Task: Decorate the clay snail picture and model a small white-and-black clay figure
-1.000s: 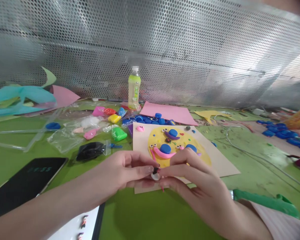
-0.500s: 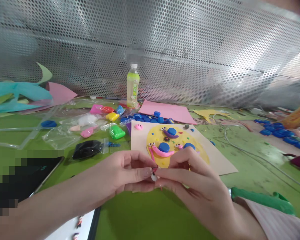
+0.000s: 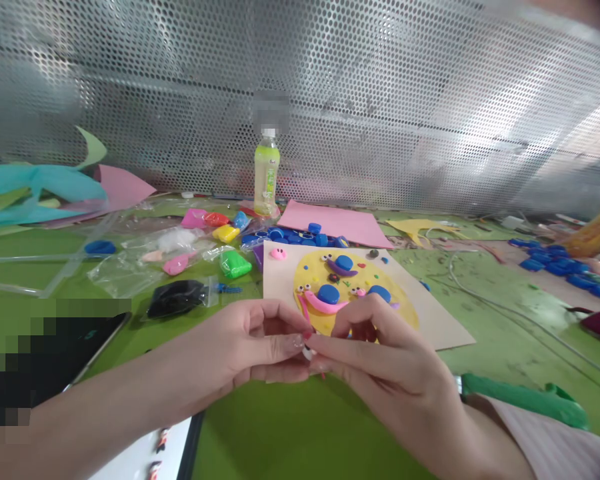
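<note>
Between my fingertips is a small clay piece (image 3: 307, 352), white with black and some red; its full shape is hidden. My left hand (image 3: 260, 343) pinches it from the left. Thumb and fingers of my right hand (image 3: 400, 367) close on its other side. Just beyond them lies a beige sheet (image 3: 445, 333) bearing a yellow round patch (image 3: 407, 317). Snail-like clay figures with blue bottle caps (image 3: 329, 293) as shells sit on the patch, partly covered by my right hand. A pink clay blob with eyes (image 3: 279, 254) is at the sheet's upper left corner.
Bagged black clay (image 3: 176, 298) and a green clay packet (image 3: 235, 264) lie left of the sheet. A drink bottle (image 3: 267, 177) stands by the perforated metal wall. A phone (image 3: 93, 343), a white board with small figures (image 3: 130, 460) and a green-handled tool (image 3: 525, 400) are nearby.
The clay piece has turned slightly between my fingertips, and my right fingers have shifted a little to the left. The things on the table stay in place.
</note>
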Action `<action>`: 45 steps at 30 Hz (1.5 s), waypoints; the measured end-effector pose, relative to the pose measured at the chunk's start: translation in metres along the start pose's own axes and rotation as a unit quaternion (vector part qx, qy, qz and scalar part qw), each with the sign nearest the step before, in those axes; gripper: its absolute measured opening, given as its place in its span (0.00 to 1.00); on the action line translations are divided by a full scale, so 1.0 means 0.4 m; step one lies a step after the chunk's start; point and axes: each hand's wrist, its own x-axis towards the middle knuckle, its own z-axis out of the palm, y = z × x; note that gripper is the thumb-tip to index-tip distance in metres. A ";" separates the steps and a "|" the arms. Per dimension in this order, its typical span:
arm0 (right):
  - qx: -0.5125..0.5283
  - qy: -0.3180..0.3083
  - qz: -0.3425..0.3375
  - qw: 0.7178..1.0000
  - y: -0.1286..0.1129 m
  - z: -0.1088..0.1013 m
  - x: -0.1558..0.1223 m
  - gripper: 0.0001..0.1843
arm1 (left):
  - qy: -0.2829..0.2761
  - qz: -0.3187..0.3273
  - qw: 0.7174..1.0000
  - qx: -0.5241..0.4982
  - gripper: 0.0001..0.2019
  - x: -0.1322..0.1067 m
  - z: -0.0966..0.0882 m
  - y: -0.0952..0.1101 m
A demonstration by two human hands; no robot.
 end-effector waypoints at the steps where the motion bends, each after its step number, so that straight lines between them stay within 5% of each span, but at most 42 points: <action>1: -0.001 0.000 0.000 1.000 0.000 0.001 0.000 0.12 | 0.002 0.002 1.000 0.001 0.03 0.001 -0.001 -0.001; 45: -0.078 -0.026 -0.091 0.992 -0.006 -0.030 0.006 0.14 | 0.007 -0.007 1.000 -0.011 0.04 0.000 -0.016 0.003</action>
